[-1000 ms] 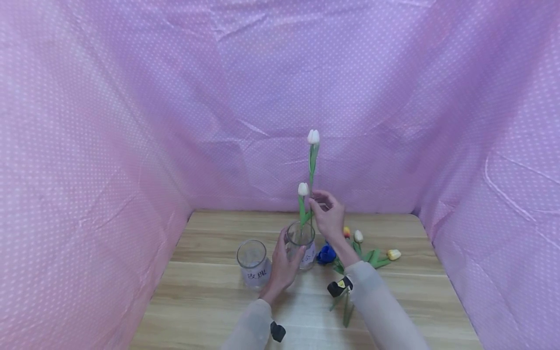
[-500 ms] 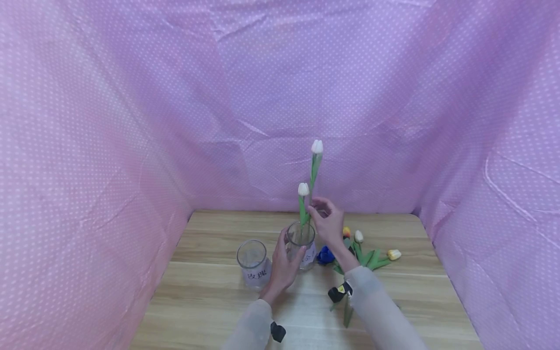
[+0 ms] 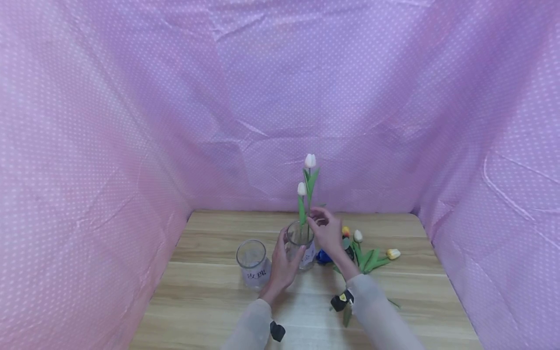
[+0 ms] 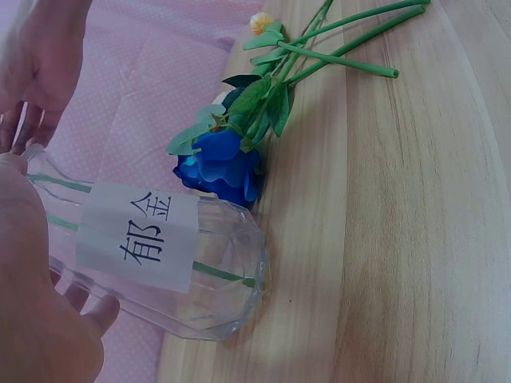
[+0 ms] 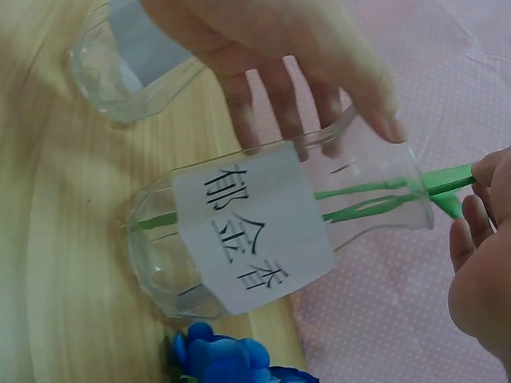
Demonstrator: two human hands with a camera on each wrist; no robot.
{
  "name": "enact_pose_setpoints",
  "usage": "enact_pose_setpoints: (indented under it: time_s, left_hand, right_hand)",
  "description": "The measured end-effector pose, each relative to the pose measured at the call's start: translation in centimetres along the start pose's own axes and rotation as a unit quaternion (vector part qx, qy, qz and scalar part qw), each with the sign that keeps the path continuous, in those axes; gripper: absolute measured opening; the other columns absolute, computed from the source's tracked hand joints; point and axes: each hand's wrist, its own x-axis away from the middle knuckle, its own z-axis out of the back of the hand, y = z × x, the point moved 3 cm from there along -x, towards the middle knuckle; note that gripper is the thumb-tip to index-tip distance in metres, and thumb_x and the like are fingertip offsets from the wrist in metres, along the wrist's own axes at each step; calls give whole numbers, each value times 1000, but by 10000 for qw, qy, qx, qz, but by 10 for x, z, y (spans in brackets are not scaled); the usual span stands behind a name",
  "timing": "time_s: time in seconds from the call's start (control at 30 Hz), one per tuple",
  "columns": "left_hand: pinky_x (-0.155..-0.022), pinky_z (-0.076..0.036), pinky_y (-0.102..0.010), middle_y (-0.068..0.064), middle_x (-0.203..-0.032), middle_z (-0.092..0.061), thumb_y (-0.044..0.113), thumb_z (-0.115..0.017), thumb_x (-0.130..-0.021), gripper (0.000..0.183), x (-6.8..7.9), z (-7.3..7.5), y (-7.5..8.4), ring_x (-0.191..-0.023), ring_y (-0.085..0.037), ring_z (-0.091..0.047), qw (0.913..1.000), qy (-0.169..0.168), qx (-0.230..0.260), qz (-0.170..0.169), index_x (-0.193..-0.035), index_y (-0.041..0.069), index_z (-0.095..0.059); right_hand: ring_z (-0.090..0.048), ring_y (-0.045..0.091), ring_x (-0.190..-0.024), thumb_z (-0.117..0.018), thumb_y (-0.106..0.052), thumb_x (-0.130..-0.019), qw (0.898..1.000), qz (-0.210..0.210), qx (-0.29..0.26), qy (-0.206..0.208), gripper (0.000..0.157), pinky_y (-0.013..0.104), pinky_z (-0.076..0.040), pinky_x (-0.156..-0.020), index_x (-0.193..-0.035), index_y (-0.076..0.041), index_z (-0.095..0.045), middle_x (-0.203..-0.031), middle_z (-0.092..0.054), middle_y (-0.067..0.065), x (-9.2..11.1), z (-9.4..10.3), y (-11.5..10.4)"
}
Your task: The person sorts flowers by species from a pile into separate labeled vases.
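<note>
My left hand (image 3: 284, 262) grips a clear glass vase (image 5: 160, 263) around its neck, fingers on one side and thumb on the other. The vase stands on the table and bears a white paper label (image 5: 247, 231) with black characters. A shorter white tulip (image 3: 302, 189) stands inside it. Just above the rim, my right hand (image 3: 328, 233) pinches the green stem (image 5: 451, 179) of a taller white tulip (image 3: 310, 161). That tulip is upright, its stem passing into the vase mouth. Both stems show through the glass in the right wrist view.
Left of my left hand stands a second labelled glass vase (image 3: 253, 265). A blue rose (image 4: 219, 163) lies beside the held vase. More tulips, among them a yellow one (image 3: 393, 254), lie right on the wooden table (image 3: 201, 311). Pink dotted cloth (image 3: 280, 97) surrounds the table.
My right hand and the taller white tulip have moved down, the stem going deeper into the vase. The tulip's head shifted right, then back left. My left hand stays on the vase.
</note>
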Motion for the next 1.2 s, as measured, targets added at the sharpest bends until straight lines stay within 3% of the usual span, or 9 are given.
enact_pose_setpoints:
  time_s: [0.27, 0.43, 0.77, 1.03, 1.2]
  left_hand:
    - [-119, -55, -73, -23, -169, -55, 46, -75, -108, 83, 0, -1, -1, -153, -43, -59, 10000, 32, -49, -31, -176, 25, -33]
    - [-120, -56, -71, -24, -170, -54, 48, -74, -107, 85, 1, -2, -2, -154, -43, -58, 10000, 34, -58, 11, -177, 24, -32]
    - [-121, -55, -71, -23, -170, -54, 48, -74, -107, 86, 3, -1, 0, -154, -43, -58, 9999, 78, -67, 59, -177, 22, -32]
    - [-121, -54, -72, -24, -172, -52, 51, -73, -107, 86, 5, -2, 1, -156, -44, -56, 9999, 46, -32, 107, -178, 24, -30]
    - [-121, -54, -72, -23, -173, -51, 51, -72, -108, 86, 6, -3, 0, -157, -44, -55, 9999, 28, -31, 147, -178, 25, -29]
  right_hand:
    - [-72, 28, -99, -84, 0, -96, 9992, -64, 385, -31, 28, 15, -55, -79, -124, 1, -79, -109, -84, 18, 10, 0, 10]
    - [-73, 34, -100, -85, 1, -95, 9989, -19, 474, -13, 27, 16, -55, -79, -122, 1, -79, -108, -85, 17, 16, 0, 16]
    - [-73, 29, -100, -86, -5, -96, 9987, -218, 444, -141, 26, 16, -57, -80, -122, -2, -81, -110, -83, 16, 27, 5, 23]
    - [-73, 28, -106, -87, -9, -98, 9991, -207, 293, -247, 34, 31, -64, -90, -130, -1, -79, -121, -83, 15, 34, 10, 27]
    - [-73, 31, -110, -89, -15, -98, 9985, -182, 385, -350, 40, 27, -61, -93, -134, -4, -77, -127, -80, 12, 39, 15, 28]
